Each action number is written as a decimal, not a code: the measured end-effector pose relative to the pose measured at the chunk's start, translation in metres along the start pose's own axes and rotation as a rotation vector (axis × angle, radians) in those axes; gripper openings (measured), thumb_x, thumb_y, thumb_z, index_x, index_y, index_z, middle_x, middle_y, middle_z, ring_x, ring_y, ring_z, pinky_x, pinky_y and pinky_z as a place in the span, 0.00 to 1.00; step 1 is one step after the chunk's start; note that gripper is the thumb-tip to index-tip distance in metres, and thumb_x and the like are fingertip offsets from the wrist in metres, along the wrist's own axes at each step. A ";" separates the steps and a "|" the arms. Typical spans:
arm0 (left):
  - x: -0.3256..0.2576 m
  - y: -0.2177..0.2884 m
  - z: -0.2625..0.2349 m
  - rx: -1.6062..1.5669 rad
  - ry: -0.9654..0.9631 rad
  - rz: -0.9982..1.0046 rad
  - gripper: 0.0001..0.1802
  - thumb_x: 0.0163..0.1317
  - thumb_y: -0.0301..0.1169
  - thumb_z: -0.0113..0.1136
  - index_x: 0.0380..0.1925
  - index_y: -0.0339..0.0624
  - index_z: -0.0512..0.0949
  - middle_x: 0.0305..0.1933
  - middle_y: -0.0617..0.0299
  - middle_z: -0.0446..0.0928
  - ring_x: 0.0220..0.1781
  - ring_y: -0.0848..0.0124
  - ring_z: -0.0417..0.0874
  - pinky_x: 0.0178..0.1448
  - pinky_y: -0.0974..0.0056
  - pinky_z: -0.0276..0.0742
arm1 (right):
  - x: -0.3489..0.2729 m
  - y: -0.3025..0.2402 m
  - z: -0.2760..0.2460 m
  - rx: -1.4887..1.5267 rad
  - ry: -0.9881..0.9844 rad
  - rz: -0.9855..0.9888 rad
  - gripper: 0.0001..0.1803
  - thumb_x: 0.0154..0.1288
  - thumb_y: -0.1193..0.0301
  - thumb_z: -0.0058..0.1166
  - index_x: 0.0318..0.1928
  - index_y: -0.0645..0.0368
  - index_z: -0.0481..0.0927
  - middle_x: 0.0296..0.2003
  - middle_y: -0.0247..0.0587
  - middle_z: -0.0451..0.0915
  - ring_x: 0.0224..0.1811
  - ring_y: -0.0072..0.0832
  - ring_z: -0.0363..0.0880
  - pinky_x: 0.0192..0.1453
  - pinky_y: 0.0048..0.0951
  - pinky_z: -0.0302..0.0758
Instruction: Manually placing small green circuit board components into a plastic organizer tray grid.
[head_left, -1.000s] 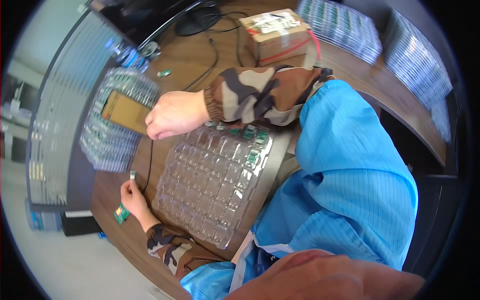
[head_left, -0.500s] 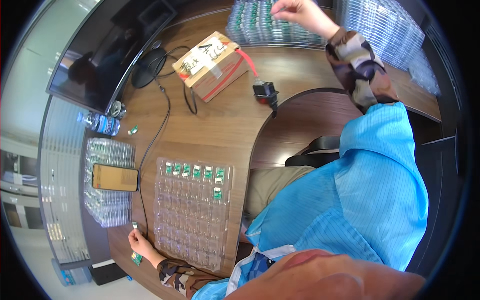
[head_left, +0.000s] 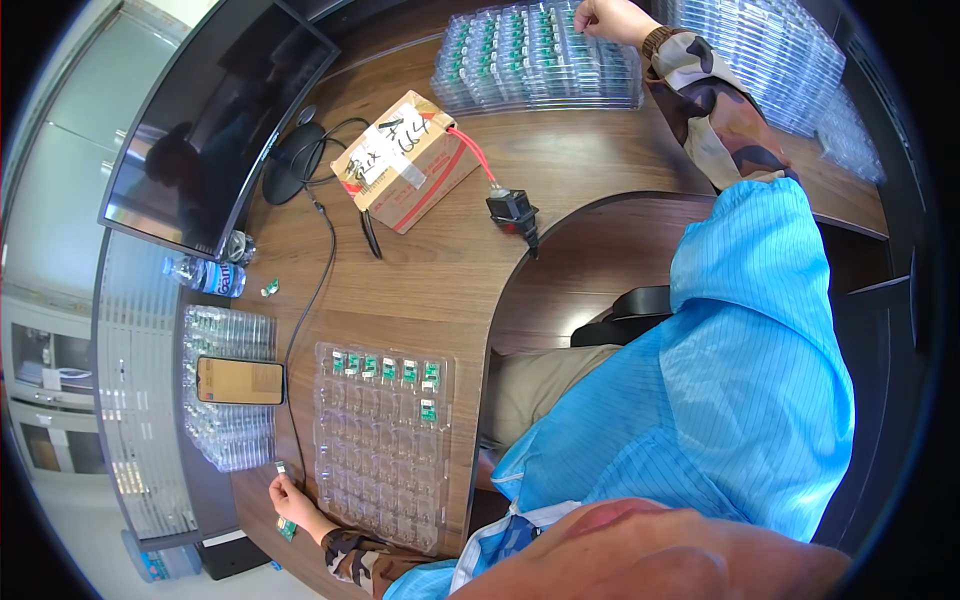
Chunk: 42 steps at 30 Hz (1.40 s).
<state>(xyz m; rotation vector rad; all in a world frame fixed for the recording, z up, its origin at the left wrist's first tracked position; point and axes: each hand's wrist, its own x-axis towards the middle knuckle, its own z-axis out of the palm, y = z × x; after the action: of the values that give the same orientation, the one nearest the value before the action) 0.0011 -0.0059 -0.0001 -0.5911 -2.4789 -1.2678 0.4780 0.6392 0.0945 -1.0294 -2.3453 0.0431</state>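
My left hand [head_left: 289, 500] is at the near left of the desk, its fingers pinched on the end of a black cable [head_left: 291, 400]. A small silvery piece [head_left: 281, 467] pokes out past the fingertips. Far off, my right hand [head_left: 612, 20] reaches over a stack of clear plastic trays [head_left: 540, 80] filled with rows of small green circuit boards [head_left: 517, 42]. Its fingers are closed together; what they grip is hidden. Between the arms lies a clear blister tray [head_left: 382, 460], with several green boards [head_left: 410, 371] along its far row and one board [head_left: 428, 410] below.
A phone [head_left: 240, 381] rests on another tray stack [head_left: 228, 440] at left, near a water bottle [head_left: 205, 275] and a monitor [head_left: 215, 125]. A cardboard box [head_left: 408, 165] and a black plug [head_left: 512, 210] on a red cord sit mid-desk. More trays [head_left: 760, 60] stand far right.
The whole view has shifted slightly. My right hand has moved rightward over the tray stack, and its fingers are now down among the boards. My left hand keeps its pinch.
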 end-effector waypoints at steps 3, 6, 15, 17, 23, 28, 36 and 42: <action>0.001 -0.007 -0.002 -0.027 -0.003 0.007 0.10 0.55 0.31 0.52 0.25 0.33 0.72 0.21 0.67 0.68 0.23 0.79 0.64 0.26 0.74 0.61 | 0.004 -0.002 0.002 0.024 -0.027 0.015 0.07 0.37 0.75 0.54 0.24 0.60 0.80 0.21 0.47 0.77 0.25 0.36 0.77 0.32 0.30 0.73; 0.002 -0.005 -0.001 0.004 -0.005 0.004 0.10 0.55 0.31 0.53 0.25 0.33 0.72 0.21 0.66 0.68 0.23 0.79 0.64 0.27 0.73 0.61 | 0.005 0.001 0.004 -0.001 -0.043 -0.001 0.07 0.37 0.76 0.54 0.23 0.60 0.80 0.21 0.47 0.77 0.24 0.36 0.77 0.32 0.30 0.73; 0.001 -0.001 -0.001 0.080 0.017 0.035 0.10 0.55 0.31 0.53 0.26 0.33 0.72 0.22 0.66 0.69 0.23 0.78 0.65 0.27 0.74 0.62 | 0.003 0.001 0.013 -0.006 -0.003 -0.052 0.08 0.36 0.75 0.54 0.24 0.59 0.80 0.22 0.47 0.77 0.25 0.36 0.77 0.33 0.31 0.73; -0.003 0.010 0.001 0.065 0.020 0.019 0.10 0.55 0.31 0.53 0.26 0.33 0.72 0.21 0.67 0.68 0.23 0.79 0.64 0.27 0.74 0.62 | 0.002 -0.002 0.012 -0.019 -0.032 -0.005 0.07 0.37 0.74 0.54 0.23 0.59 0.80 0.22 0.47 0.77 0.26 0.36 0.77 0.34 0.31 0.73; -0.002 0.006 0.001 0.039 0.026 0.016 0.09 0.55 0.31 0.52 0.26 0.34 0.72 0.21 0.68 0.67 0.22 0.80 0.63 0.25 0.75 0.60 | 0.001 -0.006 0.011 -0.107 -0.019 -0.013 0.08 0.38 0.73 0.52 0.24 0.58 0.80 0.22 0.46 0.77 0.26 0.37 0.77 0.34 0.31 0.73; -0.003 0.008 0.000 0.008 0.014 -0.020 0.09 0.55 0.30 0.52 0.26 0.33 0.72 0.21 0.68 0.67 0.22 0.80 0.63 0.25 0.75 0.60 | -0.005 -0.054 -0.007 0.085 0.102 0.022 0.07 0.44 0.72 0.52 0.27 0.59 0.80 0.21 0.45 0.77 0.24 0.33 0.78 0.32 0.29 0.73; 0.003 0.003 0.001 0.034 0.006 0.011 0.10 0.54 0.31 0.53 0.26 0.33 0.73 0.21 0.67 0.68 0.23 0.79 0.64 0.27 0.74 0.61 | -0.039 -0.205 0.007 0.589 0.176 -0.553 0.07 0.53 0.75 0.51 0.34 0.60 0.76 0.33 0.40 0.76 0.36 0.31 0.75 0.41 0.26 0.72; -0.006 0.012 -0.004 0.026 -0.001 -0.036 0.09 0.54 0.31 0.53 0.27 0.33 0.73 0.23 0.65 0.71 0.25 0.77 0.69 0.31 0.72 0.67 | -0.069 -0.331 0.070 0.920 -0.028 -0.857 0.03 0.53 0.73 0.50 0.29 0.57 0.76 0.31 0.34 0.76 0.37 0.30 0.73 0.42 0.29 0.70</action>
<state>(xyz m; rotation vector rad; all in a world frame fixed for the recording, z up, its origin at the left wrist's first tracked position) 0.0121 -0.0038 0.0078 -0.5430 -2.5137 -1.2472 0.2589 0.3732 0.0850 0.4154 -2.1862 0.7131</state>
